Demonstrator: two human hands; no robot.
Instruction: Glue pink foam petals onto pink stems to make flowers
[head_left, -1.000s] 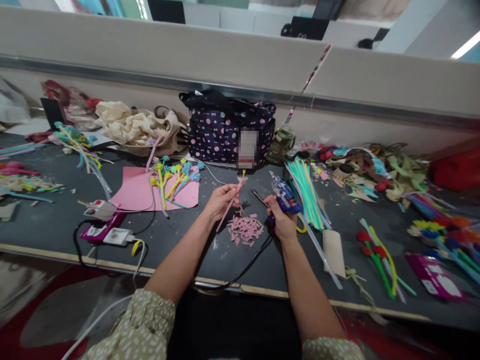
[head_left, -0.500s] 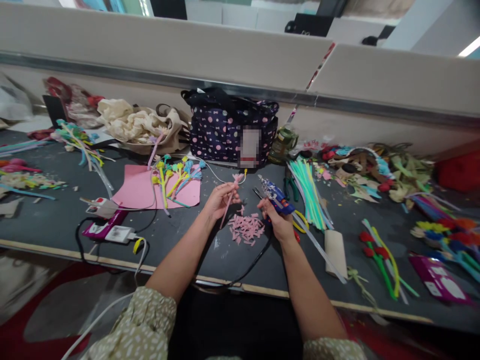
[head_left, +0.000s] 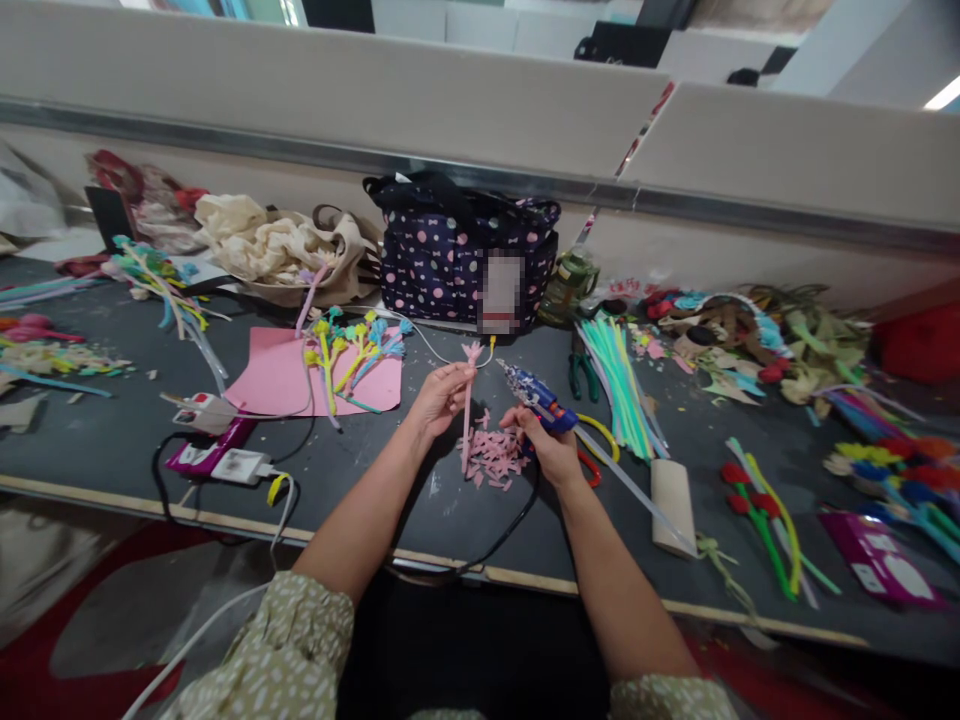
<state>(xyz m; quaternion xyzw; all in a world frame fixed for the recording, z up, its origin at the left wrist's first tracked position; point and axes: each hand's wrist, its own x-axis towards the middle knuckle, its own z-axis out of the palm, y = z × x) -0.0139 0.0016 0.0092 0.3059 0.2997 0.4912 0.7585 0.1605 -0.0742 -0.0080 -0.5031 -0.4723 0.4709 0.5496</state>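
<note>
Near the middle of the dark table, my left hand (head_left: 442, 398) pinches a pink stem (head_left: 467, 425) just below its small petalled top, and the stem hangs upright. My right hand (head_left: 546, 440) is wrapped round a blue glue gun (head_left: 536, 395), whose nozzle points up and left toward the pink top without touching it. A clear glue stick (head_left: 637, 487) trails from the gun's rear. A pile of small pink pieces (head_left: 499, 460) lies between and below my hands.
Behind stands a dark patterned bag (head_left: 450, 250). At left are a pink sheet (head_left: 262, 370) with colourful stems and a power strip (head_left: 214, 450). Rightward lie green pliers (head_left: 581, 370), green strips (head_left: 619, 385), a beige block (head_left: 673, 505) and red-topped stems (head_left: 750, 495).
The pink stem has turned from slanted to upright. The glue gun has moved left and slightly down, nearer the pink top. The scissors' metal tips no longer show beside my right hand.
</note>
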